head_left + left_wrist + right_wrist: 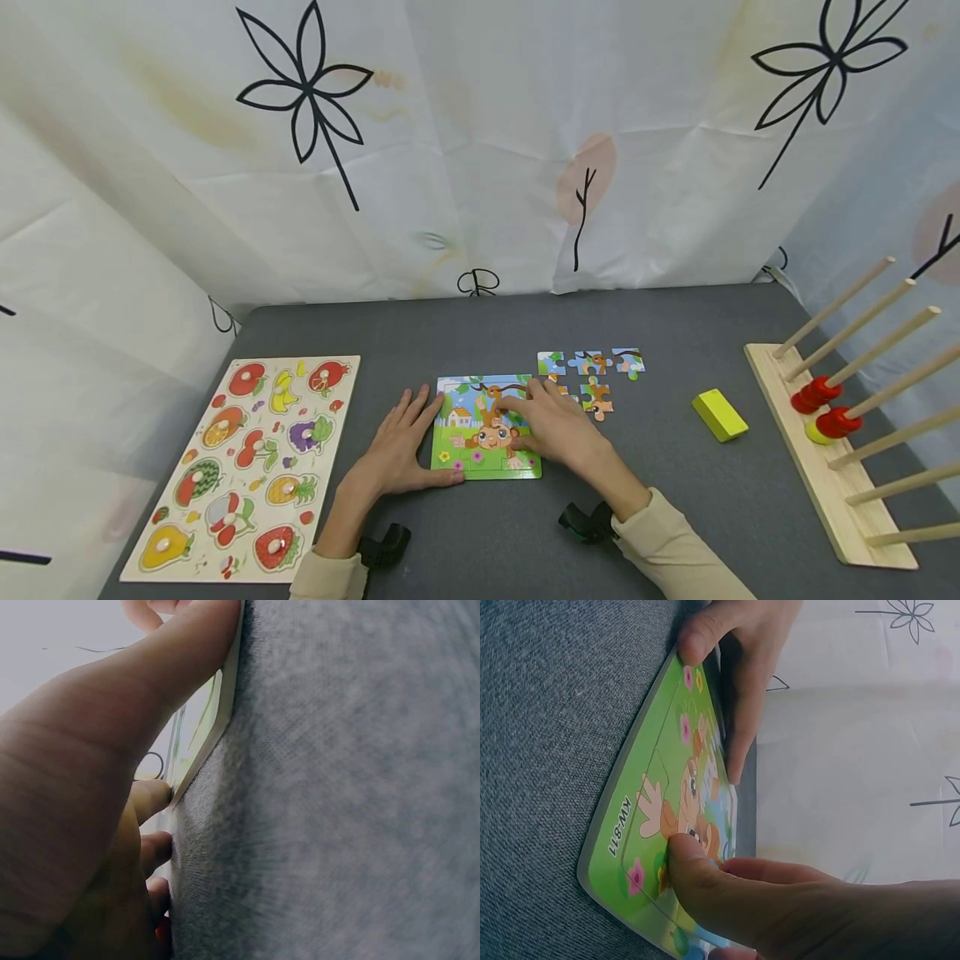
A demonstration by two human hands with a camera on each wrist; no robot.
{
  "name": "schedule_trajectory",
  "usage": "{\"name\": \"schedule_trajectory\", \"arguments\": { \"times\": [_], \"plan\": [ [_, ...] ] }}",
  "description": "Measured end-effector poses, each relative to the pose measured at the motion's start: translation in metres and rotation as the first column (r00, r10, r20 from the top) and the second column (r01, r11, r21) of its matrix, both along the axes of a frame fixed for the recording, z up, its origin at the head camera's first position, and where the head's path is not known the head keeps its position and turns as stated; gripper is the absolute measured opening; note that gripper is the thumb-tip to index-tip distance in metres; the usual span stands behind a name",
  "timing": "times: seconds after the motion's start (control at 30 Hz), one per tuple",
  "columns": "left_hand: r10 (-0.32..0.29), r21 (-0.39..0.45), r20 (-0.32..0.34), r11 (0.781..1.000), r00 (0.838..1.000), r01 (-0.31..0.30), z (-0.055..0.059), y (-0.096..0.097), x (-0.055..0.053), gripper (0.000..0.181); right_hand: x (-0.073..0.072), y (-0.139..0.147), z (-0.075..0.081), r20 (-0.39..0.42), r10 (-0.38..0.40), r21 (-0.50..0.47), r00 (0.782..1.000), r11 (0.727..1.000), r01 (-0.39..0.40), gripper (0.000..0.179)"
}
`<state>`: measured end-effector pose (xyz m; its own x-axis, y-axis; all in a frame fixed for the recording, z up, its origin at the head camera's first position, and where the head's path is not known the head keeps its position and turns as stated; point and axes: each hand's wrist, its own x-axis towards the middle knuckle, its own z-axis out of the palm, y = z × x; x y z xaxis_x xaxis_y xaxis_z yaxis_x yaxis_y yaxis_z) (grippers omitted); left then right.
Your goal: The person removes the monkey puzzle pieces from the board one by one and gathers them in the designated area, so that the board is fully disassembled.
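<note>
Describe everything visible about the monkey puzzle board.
The monkey puzzle board is a thin, pale-edged panel with rounded corners, wood-like in look. It shows a cartoon monkey, a house and flowers on green and blue, with seams between pieces and KW-811 along the near edge, toward the right. It lies flat on the grey tabletop, right of the fruit board. The left grip touches its left side, thumb at the near corner; the right grip covers part of its right side, so completeness cannot be told.
</note>
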<state>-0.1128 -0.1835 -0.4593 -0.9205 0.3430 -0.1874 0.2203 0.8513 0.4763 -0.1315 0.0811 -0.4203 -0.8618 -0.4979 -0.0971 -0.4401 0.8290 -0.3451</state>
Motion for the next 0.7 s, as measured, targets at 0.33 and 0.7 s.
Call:
{"name": "schedule_trajectory", "arguments": {
  "times": [0.33,0.7],
  "plan": [
    [-0.003,0.002,-0.001,1.0,1.0,0.003,0.0004,-0.0003,0.0002,0.117,0.0008,0.0004,-0.0003,-0.022,0.007,-0.005,1.0,1.0,-0.007,0.049],
    [0.0,0.002,-0.002,1.0,1.0,0.0,0.0002,0.0001,-0.0001,0.118,0.0009,0.0,-0.0012,-0.052,0.013,-0.014,0.999,1.0,-0.014,0.049]
  ]
}}
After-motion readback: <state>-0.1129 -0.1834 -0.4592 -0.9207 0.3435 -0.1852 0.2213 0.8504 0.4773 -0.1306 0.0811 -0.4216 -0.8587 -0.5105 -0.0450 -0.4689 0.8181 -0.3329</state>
